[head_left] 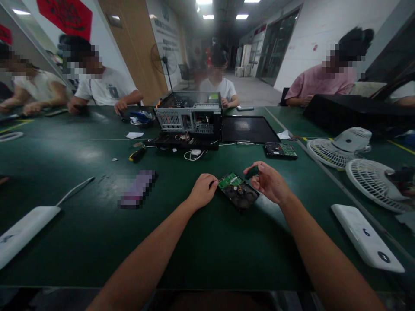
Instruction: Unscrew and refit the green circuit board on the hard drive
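Note:
A hard drive (239, 192) lies on the green table in front of me, its green circuit board and dark metal underside facing up. My left hand (203, 191) is closed at its left edge, thumb and fingers on the corner. Just beyond the drive's right side, my right hand (267, 181) is raised with its fingers curled together. A small dark patch shows between those fingertips; I cannot make out what it is. Farther off to the right rests a second hard drive (280, 150), also board side up.
An opened computer case (189, 119) stands ahead, beside a black panel (249, 129). A yellow-black screwdriver (137, 154), a blurred purple phone (138, 189), white power banks (366, 237) (27, 229) and white fans (330, 151) lie around. Several people sit across the table.

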`<state>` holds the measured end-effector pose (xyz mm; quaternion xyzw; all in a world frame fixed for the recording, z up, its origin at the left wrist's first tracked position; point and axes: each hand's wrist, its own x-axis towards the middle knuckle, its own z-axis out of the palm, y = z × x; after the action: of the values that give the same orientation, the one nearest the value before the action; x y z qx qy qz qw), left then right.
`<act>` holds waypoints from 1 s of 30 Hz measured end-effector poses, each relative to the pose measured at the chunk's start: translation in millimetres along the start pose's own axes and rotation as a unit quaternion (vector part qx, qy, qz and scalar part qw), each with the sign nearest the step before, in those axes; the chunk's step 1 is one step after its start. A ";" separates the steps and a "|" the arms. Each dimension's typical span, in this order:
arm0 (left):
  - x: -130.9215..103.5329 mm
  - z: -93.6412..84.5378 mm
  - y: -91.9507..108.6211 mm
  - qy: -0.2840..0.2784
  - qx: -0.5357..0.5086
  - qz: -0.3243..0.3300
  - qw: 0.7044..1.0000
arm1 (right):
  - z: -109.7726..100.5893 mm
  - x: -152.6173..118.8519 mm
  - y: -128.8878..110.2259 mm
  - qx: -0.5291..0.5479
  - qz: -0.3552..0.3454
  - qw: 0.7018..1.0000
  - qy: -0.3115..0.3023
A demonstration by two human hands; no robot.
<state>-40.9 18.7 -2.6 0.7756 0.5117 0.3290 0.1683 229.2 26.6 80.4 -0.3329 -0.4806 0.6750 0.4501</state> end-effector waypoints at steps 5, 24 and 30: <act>-0.1 -0.8 1.4 -0.001 0.001 -0.001 1.000 | -2.6 1.6 2.0 -0.042 -0.019 0.999 0.009; -0.3 -1.5 2.6 0.000 0.000 -0.001 1.000 | -14.4 2.4 0.6 -0.085 -0.031 0.996 -0.008; 0.0 -1.4 3.2 0.002 0.001 -0.001 1.000 | -11.8 1.2 1.2 -0.084 -0.001 0.996 -0.017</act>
<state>-39.6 17.3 0.3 0.7746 0.5135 0.3295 0.1667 238.8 31.7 75.5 -0.3575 -0.5432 0.6376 0.4130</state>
